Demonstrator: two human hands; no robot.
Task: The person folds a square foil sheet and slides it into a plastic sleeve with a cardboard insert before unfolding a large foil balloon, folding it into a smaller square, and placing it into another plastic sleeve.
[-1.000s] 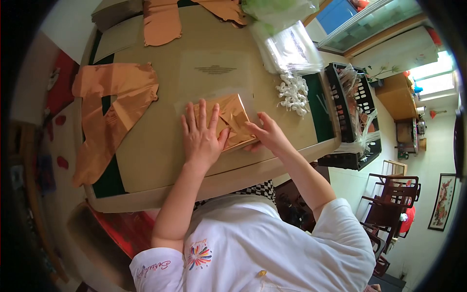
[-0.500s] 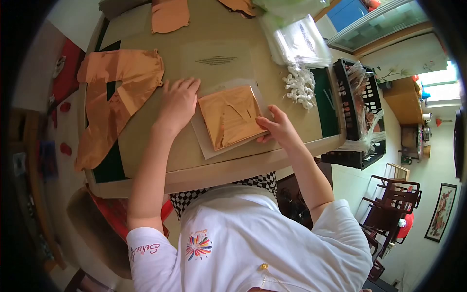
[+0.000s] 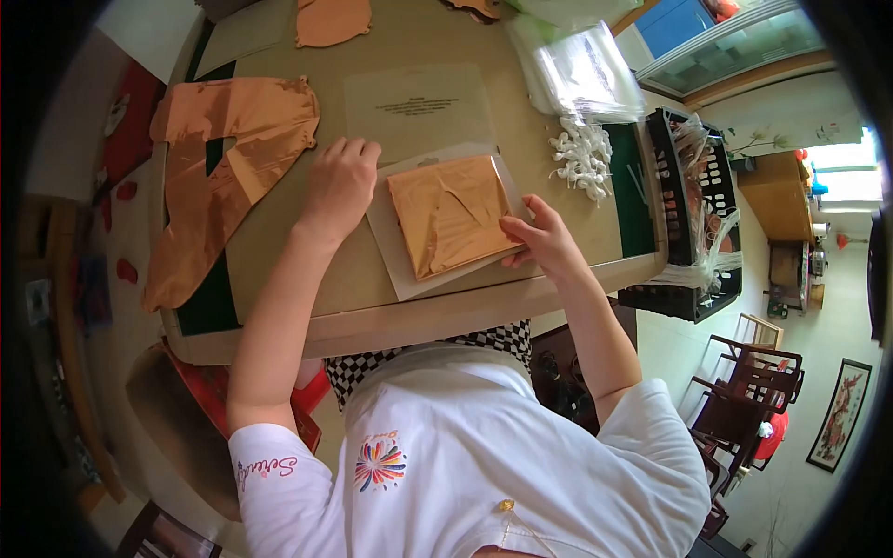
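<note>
A folded copper-coloured foil balloon [image 3: 451, 214], flattened into a square, lies on a pale sheet [image 3: 395, 265] at the table's front. My right hand [image 3: 542, 240] grips its right edge, with the thumb on top and fingers at the side and below. To the left, my left hand [image 3: 342, 186] has its fingers curled together beside the sheet's upper left; whether they pinch anything is hidden. Just beyond them lies a clear plastic bag [image 3: 419, 84] with printed dark text. A larger foil balloon [image 3: 237, 149], spread flat with a hole in it, lies farther left.
White ribbon-like bundles [image 3: 583, 158] and a stack of clear bags [image 3: 591, 79] lie at the right. A black crate [image 3: 684, 200] stands past the table's right edge. More copper foil [image 3: 333, 20] lies at the far side.
My left hand's fingers have curled in from a more spread pose. My right hand stays at the folded balloon's right edge. The view has shifted slightly.
</note>
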